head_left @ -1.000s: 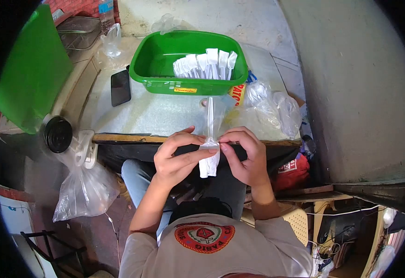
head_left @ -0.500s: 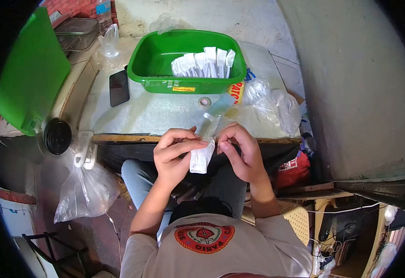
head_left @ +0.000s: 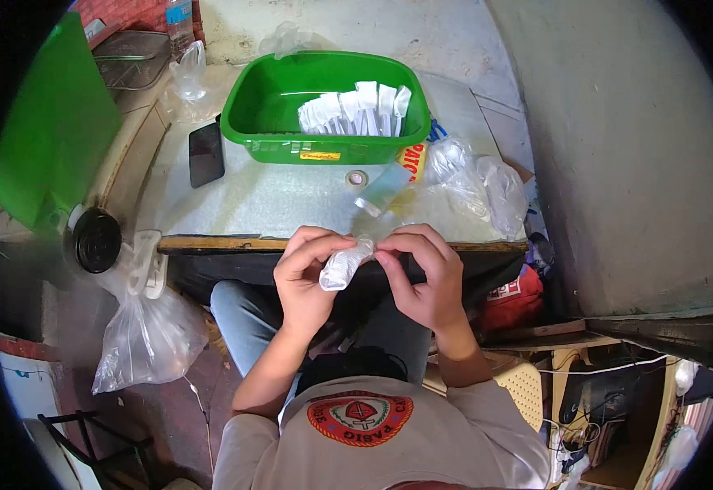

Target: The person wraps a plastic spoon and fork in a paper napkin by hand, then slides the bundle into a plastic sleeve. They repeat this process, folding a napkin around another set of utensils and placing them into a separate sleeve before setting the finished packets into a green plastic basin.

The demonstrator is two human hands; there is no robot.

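Above my lap, just off the table's front edge, my left hand point(head_left: 306, 273) is closed on a small white packet point(head_left: 345, 265) that tilts down to the left. My right hand point(head_left: 423, 273) pinches the clear plastic at the packet's upper right end. Beyond the hands, a clear plastic strip point(head_left: 386, 189) lies on the table, beside a small tape roll point(head_left: 357, 178). Several similar white packets point(head_left: 355, 110) stand in a row inside the green basin point(head_left: 246, 102).
A black phone point(head_left: 206, 154) lies on the table point(head_left: 250, 200) left of the basin. Clear plastic bags point(head_left: 499, 192) and a yellow packet point(head_left: 412, 157) are at the right. A plastic bag point(head_left: 148, 339) hangs at the left, below a black round lid point(head_left: 97, 240).
The packet has tilted, its lower end swinging left. My right hand has closed in on its upper end. The clear strip beyond now shows apart from the hands.
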